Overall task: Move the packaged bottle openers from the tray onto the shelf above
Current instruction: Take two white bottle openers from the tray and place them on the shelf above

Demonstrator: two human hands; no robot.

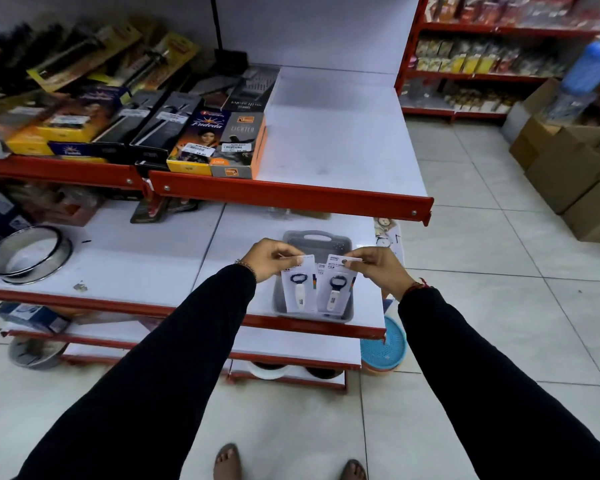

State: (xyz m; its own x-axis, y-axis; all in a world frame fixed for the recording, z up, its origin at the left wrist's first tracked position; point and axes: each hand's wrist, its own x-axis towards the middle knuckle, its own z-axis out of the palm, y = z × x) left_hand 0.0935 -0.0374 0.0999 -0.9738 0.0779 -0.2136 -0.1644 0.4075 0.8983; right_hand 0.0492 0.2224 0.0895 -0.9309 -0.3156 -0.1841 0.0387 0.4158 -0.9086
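A grey plastic tray (317, 239) sits at the right end of the lower white shelf. Over it I hold two packaged bottle openers by their top edges. My left hand (269, 259) pinches the left packaged opener (299, 289), a white card with a white-handled, dark-headed opener. My right hand (378, 268) pinches the right packaged opener (336, 289), which looks the same. Both cards hang down into the tray. The shelf above (336, 140) is white with a red front lip, and its right half is bare.
Boxed lighters and kitchen tools (219, 143) fill the left half of the upper shelf. A metal sieve (28, 254) lies on the lower shelf at left. Cardboard boxes (568, 168) stand on the tiled floor at right. A blue basket (383, 348) sits below.
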